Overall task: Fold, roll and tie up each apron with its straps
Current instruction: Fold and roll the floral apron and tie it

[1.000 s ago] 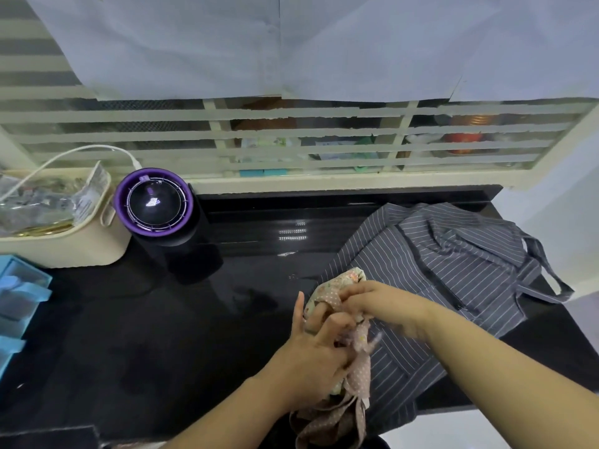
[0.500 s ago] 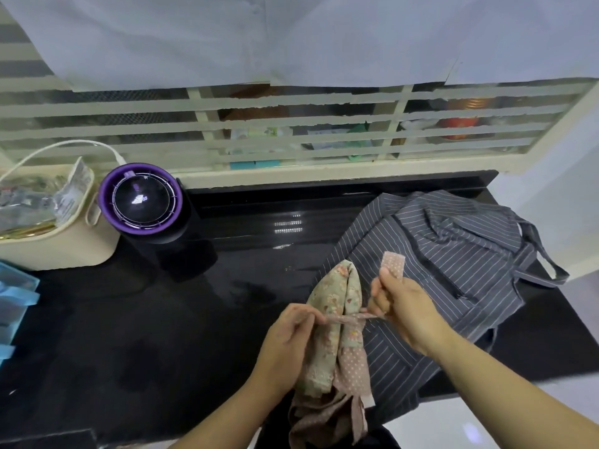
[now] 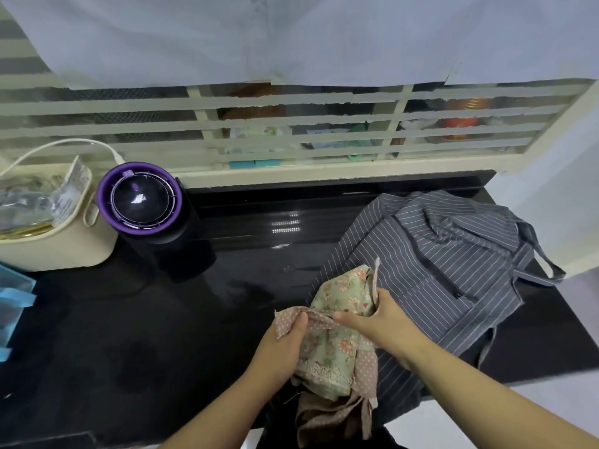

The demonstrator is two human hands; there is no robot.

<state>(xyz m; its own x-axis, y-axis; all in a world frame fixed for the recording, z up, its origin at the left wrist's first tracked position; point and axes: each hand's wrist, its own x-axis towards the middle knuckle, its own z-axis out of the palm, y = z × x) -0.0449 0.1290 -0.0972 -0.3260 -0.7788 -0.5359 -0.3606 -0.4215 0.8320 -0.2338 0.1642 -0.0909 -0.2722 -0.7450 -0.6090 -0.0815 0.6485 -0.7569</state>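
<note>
At the near edge of the black countertop, the left hand is pinching a polka-dot strap closed between thumb and fingers. The right hand is gripping the rolled floral apron, fingers curled around it. Behind lies a grey striped apron, spread out. Farther left are sitting a purple-rimmed device and a cream basket.

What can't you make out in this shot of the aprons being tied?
Head view only:
- Knot on the floral apron: covered by the left hand and right hand.
- Floral apron's lower end: hangs past the black counter edge.
- Items behind the window grille: blocked by bars.
- Striped apron: bunched, so its straps are partly hidden.
</note>
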